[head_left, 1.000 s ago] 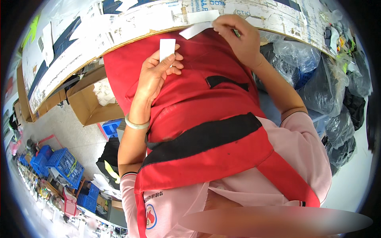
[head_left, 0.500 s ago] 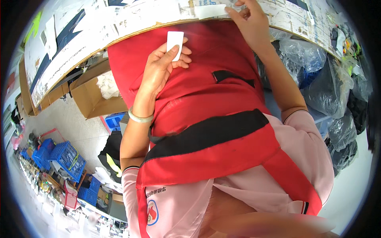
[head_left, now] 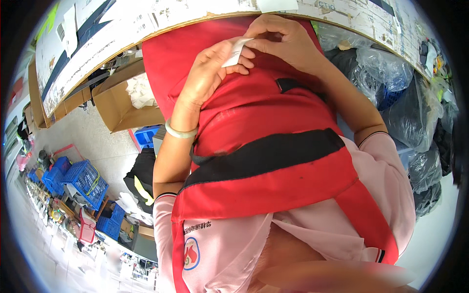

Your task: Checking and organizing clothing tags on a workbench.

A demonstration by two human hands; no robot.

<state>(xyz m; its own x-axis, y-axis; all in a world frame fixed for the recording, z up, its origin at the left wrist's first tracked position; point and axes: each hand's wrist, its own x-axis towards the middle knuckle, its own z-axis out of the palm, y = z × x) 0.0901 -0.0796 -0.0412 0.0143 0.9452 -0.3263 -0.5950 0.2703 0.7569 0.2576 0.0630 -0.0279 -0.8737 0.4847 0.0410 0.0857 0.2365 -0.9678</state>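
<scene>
A small white label [head_left: 238,52], with faint print on it, is held between my hands over the red apron [head_left: 234,97]. My left hand [head_left: 215,63] is turned palm up with its fingers curled under the label. At the label's upper corner my right hand [head_left: 283,41] pinches it between thumb and forefinger. The label is tilted and slightly bent. Whether it is one piece or several stacked together, I cannot tell.
Just beyond my hands runs the edge of a worn white table [head_left: 195,24], with a white paper piece [head_left: 277,5] near that edge. An open cardboard box [head_left: 110,110] stands below left. Plastic bags [head_left: 410,112] crowd the right. Blue crates [head_left: 87,183] are farther left.
My right hand has come back from the white strip on the table to my left hand and now pinches the label's corner. The label has tilted over to the right.
</scene>
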